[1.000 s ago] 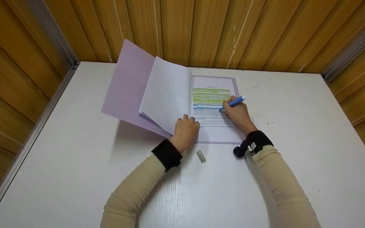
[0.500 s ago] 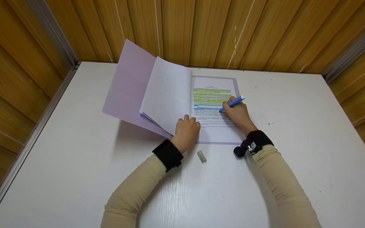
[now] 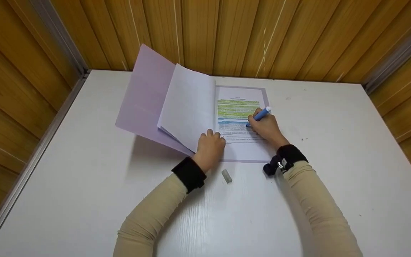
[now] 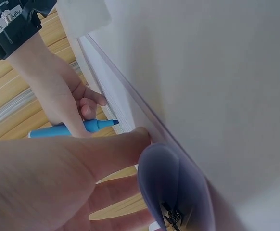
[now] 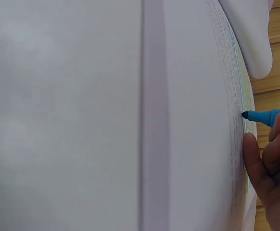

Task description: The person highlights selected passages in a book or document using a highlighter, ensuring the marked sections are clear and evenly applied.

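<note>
— While the right hand (image 3: 268,129) pinches the blue highlighter (image 3: 260,116), where does the tip sit?

— On the printed page (image 3: 241,121) of the open booklet (image 3: 191,110), just below the green and blue marked lines, at about twelve o'clock from the person.

— And the left hand (image 3: 209,144)?

— Fingers curled loosely, it presses the turned pages down at nine o'clock from the highlighter, holding nothing in a pinch.

— Anything nearby?

— A small grey cap (image 3: 226,176) lies on the white table (image 3: 66,171), at six o'clock from the booklet, between both wrists.
</note>
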